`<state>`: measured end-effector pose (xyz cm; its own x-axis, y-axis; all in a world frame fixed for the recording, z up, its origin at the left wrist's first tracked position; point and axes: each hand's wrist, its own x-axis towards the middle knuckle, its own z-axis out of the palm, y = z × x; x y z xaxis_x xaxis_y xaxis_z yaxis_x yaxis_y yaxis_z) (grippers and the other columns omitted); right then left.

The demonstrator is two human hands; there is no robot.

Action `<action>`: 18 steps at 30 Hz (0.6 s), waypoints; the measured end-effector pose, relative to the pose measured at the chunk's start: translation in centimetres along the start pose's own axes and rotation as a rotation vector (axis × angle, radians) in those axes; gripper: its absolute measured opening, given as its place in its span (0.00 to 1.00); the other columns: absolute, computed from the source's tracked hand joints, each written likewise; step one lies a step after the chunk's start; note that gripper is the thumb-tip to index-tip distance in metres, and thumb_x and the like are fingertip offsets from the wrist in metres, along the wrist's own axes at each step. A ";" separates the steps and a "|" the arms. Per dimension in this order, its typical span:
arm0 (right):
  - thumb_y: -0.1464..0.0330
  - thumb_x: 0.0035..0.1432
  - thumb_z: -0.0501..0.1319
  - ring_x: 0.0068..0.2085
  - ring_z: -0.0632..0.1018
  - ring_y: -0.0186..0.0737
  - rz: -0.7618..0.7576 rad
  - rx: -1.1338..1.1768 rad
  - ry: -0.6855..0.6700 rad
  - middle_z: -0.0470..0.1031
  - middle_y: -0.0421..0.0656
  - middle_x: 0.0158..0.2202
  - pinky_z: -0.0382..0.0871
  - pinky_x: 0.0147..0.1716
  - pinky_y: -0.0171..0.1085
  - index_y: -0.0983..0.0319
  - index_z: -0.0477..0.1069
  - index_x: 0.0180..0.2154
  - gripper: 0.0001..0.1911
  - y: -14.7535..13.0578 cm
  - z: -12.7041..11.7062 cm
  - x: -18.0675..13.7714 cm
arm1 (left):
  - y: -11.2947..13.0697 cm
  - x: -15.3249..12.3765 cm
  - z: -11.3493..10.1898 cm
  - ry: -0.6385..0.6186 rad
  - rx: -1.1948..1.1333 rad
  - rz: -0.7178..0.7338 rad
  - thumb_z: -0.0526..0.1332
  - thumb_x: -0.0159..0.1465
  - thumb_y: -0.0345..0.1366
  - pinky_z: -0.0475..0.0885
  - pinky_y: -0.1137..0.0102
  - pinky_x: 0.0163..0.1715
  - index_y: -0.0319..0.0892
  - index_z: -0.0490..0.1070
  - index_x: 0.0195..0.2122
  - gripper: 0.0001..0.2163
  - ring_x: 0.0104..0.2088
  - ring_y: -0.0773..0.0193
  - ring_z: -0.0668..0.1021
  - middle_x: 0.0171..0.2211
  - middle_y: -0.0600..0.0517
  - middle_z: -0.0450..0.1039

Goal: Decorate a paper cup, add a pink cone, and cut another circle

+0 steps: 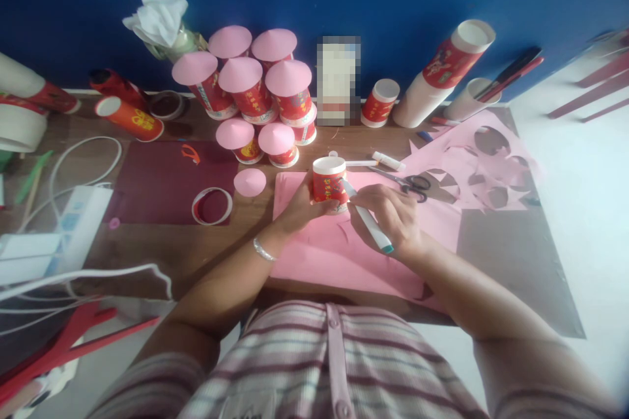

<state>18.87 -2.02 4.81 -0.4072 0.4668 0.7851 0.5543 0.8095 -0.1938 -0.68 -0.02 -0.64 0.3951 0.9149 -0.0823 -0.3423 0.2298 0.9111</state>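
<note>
Cup (328, 187), red with a white rim and printed figures, is held upright, or nearly so, above the far part of a pink sheet (319, 255). Left hand (301, 208) grasps the cup from its left side and below; a bracelet (264, 249) is worn at that wrist. Right hand (393, 215) grips a white marker (373, 229) with a teal end, slanting, its upper end at the cup's right side. Contact between the two cannot be confirmed.

Pink sheet lies along the near edge of the wooden surface (152, 249). Just beyond the right hand are scissors (419, 188) with dark handles and a short white tube (390, 160). Toward the surface's far right corner lies pink paper with round cut-outs (459, 160).

Left of the cup, seven red cups with pink cone tops (240, 75) stand grouped toward the far edge; one loose pink cone (249, 182) sits nearer. A white ring (211, 206) rests on a dark red sheet (167, 190), at its near right corner.

Along the far edge, right of the group, stand a small red cup (380, 105) and a leaning tall cup stack (437, 78). White power strips (78, 222) lie by the surface's left edge.
</note>
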 end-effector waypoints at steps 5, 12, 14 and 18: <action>0.78 0.63 0.60 0.31 0.80 0.41 0.001 0.034 -0.042 0.78 0.44 0.33 0.76 0.29 0.38 0.63 0.70 0.50 0.14 -0.4 -0.3 0.1 | 0.0 0.0 -0.1 0.010 0.008 -0.006 0.79 0.54 0.49 0.77 0.61 0.45 0.46 0.70 0.55 0.32 0.46 0.56 0.80 0.47 0.49 0.77; 0.78 0.64 0.60 0.33 0.80 0.41 -0.011 0.064 -0.119 0.79 0.46 0.35 0.77 0.30 0.38 0.63 0.69 0.51 0.15 -0.7 -0.7 -0.1 | -0.2 -0.1 -0.1 0.022 0.006 -0.012 0.79 0.53 0.49 0.78 0.65 0.41 0.44 0.70 0.53 0.32 0.44 0.58 0.79 0.46 0.49 0.76; 0.79 0.64 0.60 0.32 0.80 0.41 -0.022 0.067 -0.121 0.79 0.46 0.35 0.76 0.30 0.38 0.63 0.68 0.51 0.15 -0.8 -0.5 -0.2 | -0.2 -0.1 -0.2 0.026 0.005 -0.017 0.79 0.52 0.49 0.78 0.65 0.41 0.45 0.69 0.56 0.34 0.45 0.58 0.79 0.48 0.48 0.76; 0.79 0.64 0.60 0.32 0.79 0.40 -0.014 0.074 -0.115 0.78 0.44 0.34 0.75 0.29 0.37 0.62 0.69 0.51 0.15 -0.9 -0.3 -0.4 | -0.3 -0.1 -0.3 0.028 0.012 -0.027 0.80 0.52 0.50 0.78 0.61 0.45 0.46 0.68 0.58 0.36 0.51 0.51 0.79 0.53 0.44 0.76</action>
<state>18.69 -3.06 4.88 -0.4976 0.4899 0.7158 0.4945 0.8382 -0.2300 -0.87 -0.09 -1.01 0.3801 0.9173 -0.1185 -0.3213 0.2511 0.9131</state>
